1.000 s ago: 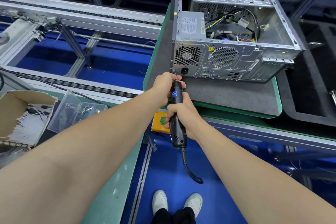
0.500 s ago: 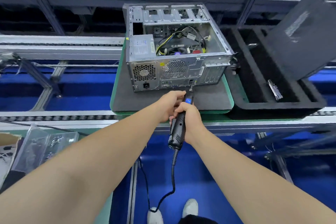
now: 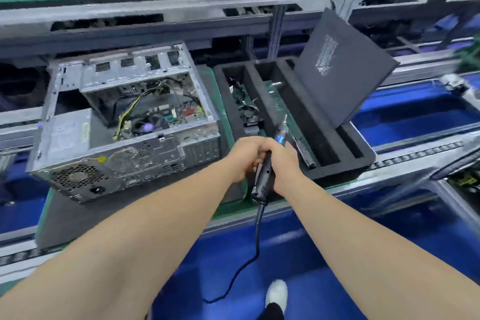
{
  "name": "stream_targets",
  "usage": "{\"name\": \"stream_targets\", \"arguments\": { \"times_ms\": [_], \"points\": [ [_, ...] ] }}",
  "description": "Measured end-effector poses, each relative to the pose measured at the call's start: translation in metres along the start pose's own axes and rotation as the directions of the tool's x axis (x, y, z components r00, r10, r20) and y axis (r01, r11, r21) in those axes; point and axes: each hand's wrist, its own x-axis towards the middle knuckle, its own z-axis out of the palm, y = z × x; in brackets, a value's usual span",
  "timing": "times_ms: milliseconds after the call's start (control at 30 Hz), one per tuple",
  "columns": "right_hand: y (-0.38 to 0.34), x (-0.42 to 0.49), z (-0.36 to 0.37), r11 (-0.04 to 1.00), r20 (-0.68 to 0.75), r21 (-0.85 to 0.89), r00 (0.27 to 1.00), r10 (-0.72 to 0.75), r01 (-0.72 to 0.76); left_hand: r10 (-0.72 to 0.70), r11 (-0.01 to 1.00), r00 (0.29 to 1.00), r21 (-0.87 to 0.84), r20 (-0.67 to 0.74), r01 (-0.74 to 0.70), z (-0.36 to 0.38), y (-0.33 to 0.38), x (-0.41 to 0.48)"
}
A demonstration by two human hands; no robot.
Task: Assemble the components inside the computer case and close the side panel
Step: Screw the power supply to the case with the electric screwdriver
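The open grey computer case (image 3: 124,122) lies on its side at the left on a dark mat (image 3: 78,215), with cables and the motherboard showing inside. Its dark side panel (image 3: 335,78) leans upright in the black foam tray (image 3: 337,163) at the right. My right hand (image 3: 283,166) grips the black corded electric screwdriver (image 3: 265,176), tip pointing up toward the tray. My left hand (image 3: 246,156) wraps the screwdriver's upper part, right beside the case's near right corner. The picture is blurred by motion.
The foam tray's slots hold a small fan with wires (image 3: 246,109) and a flat metal part (image 3: 304,150). Conveyor rails (image 3: 415,150) run across in front and behind. The screwdriver cord (image 3: 249,262) hangs down over the blue floor by my shoe (image 3: 276,293).
The view has swung right, so the case now sits at the left. Both hands and the screwdriver have moved from the case's rear face toward the foam tray.
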Motion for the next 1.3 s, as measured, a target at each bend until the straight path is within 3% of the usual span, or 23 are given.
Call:
{"name": "stream_targets", "arguments": {
  "times_ms": [67, 133, 200, 333, 433, 600, 767, 867, 1067, 1167, 1300],
  "points": [
    [-0.021, 0.027, -0.013, 0.994, -0.002, -0.105, 0.999, -0.040, 0.039, 0.083, 0.995, 0.995, 0.056, -0.053, -0.080, 0.010, 0.009, 0.028],
    [-0.043, 0.051, -0.025, 0.983, 0.012, -0.163, 0.996, -0.087, 0.088, 0.165, 0.962, 0.979, 0.237, -0.122, -0.133, 0.016, 0.016, 0.056],
    [-0.063, 0.072, -0.035, 0.969, 0.026, -0.218, 0.993, -0.115, 0.118, 0.253, 0.875, 0.949, 0.463, -0.189, -0.141, 0.016, 0.023, 0.077],
    [-0.090, 0.103, -0.044, 0.933, 0.065, -0.337, 0.992, -0.109, 0.125, 0.335, 0.749, 0.915, 0.653, -0.224, -0.114, 0.004, 0.031, 0.105],
    [-0.096, 0.124, -0.043, 0.899, 0.091, -0.420, 0.992, -0.089, 0.119, 0.357, 0.596, 0.923, 0.795, -0.140, -0.110, -0.006, 0.030, 0.113],
    [-0.095, 0.145, -0.036, 0.878, 0.153, -0.464, 0.987, -0.050, 0.117, 0.247, 0.319, 0.963, 0.929, 0.109, -0.187, -0.015, 0.024, 0.124],
    [-0.094, 0.159, -0.029, 0.867, 0.191, -0.483, 0.981, -0.029, 0.120, 0.018, -0.140, 0.952, 0.943, 0.307, -0.302, -0.005, 0.024, 0.134],
    [-0.092, 0.165, -0.026, 0.862, 0.220, -0.491, 0.975, -0.020, 0.129, -0.177, -0.314, 0.934, 0.881, 0.311, -0.353, 0.008, 0.019, 0.139],
    [-0.085, 0.175, -0.021, 0.847, 0.240, -0.518, 0.971, 0.017, 0.114, -0.368, -0.388, 0.890, 0.825, 0.269, -0.410, 0.040, 0.003, 0.141],
    [-0.081, 0.177, -0.018, 0.856, 0.234, -0.506, 0.972, 0.021, 0.103, -0.367, -0.471, 0.882, 0.758, 0.297, -0.452, 0.046, -0.014, 0.141],
    [-0.079, 0.180, -0.017, 0.856, 0.226, -0.507, 0.974, 0.017, 0.103, -0.327, -0.495, 0.892, 0.748, 0.311, -0.442, 0.048, -0.025, 0.140]
  ]
}}
